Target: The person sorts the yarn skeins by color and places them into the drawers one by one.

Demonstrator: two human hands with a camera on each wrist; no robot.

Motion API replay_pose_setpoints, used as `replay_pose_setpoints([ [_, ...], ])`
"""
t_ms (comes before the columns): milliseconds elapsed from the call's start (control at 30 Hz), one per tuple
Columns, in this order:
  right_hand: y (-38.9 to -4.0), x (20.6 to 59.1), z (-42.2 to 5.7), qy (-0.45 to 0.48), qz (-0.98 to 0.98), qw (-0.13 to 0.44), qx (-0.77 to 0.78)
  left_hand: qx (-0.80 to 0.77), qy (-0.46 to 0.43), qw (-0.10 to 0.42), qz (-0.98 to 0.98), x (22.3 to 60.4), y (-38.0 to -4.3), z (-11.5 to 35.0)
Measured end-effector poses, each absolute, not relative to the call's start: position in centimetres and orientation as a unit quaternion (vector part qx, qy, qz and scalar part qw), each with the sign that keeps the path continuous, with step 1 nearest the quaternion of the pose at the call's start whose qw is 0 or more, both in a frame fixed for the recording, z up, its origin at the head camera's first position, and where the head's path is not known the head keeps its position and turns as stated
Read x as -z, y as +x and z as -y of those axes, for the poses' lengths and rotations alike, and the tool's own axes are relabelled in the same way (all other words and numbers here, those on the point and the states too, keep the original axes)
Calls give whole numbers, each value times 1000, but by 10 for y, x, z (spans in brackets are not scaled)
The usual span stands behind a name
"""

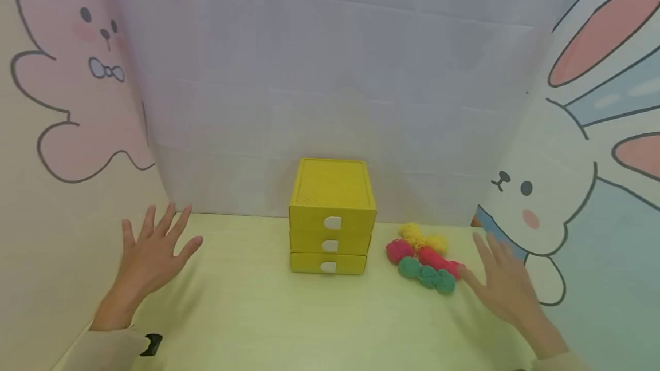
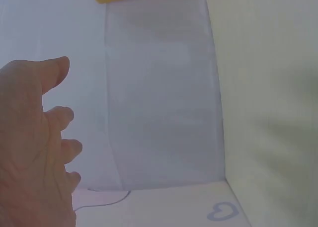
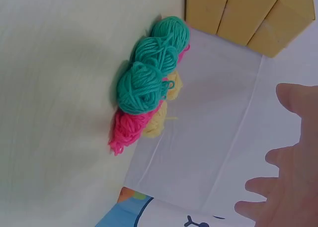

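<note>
My left hand point(image 1: 154, 256) hovers over the left side of the table with its fingers spread, holding nothing. On the right, my right hand point(image 1: 502, 279) is also spread and bare, just beside the yarn. Green yarn balls point(image 1: 427, 276) lie in a row in front. Behind them are pink-red yarn balls point(image 1: 435, 257), and yellow yarn point(image 1: 420, 237) lies at the back. The right wrist view shows the green yarn point(image 3: 141, 88) partly covering the pink and yellow. A yellow box of three stacked drawers point(image 1: 332, 216) stands between my hands, all drawers closed, with white pulls.
The pale table point(image 1: 289, 325) meets a white sheet point(image 1: 335, 85) at the back. Side panels flank it, one with a pink cartoon bear point(image 1: 98, 113), the other with a white cartoon rabbit point(image 1: 546, 188).
</note>
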State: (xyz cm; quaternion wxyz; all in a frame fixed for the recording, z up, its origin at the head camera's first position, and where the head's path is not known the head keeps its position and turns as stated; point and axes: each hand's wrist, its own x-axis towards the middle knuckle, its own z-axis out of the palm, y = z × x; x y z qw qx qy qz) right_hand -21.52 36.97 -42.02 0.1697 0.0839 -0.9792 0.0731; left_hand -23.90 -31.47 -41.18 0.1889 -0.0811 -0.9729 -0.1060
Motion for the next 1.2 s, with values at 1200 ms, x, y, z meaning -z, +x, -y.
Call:
replay_pose_setpoints([
  [1200,-212,397,-289,96,912,51,-396,434,-120,7,893,360,-281,222],
])
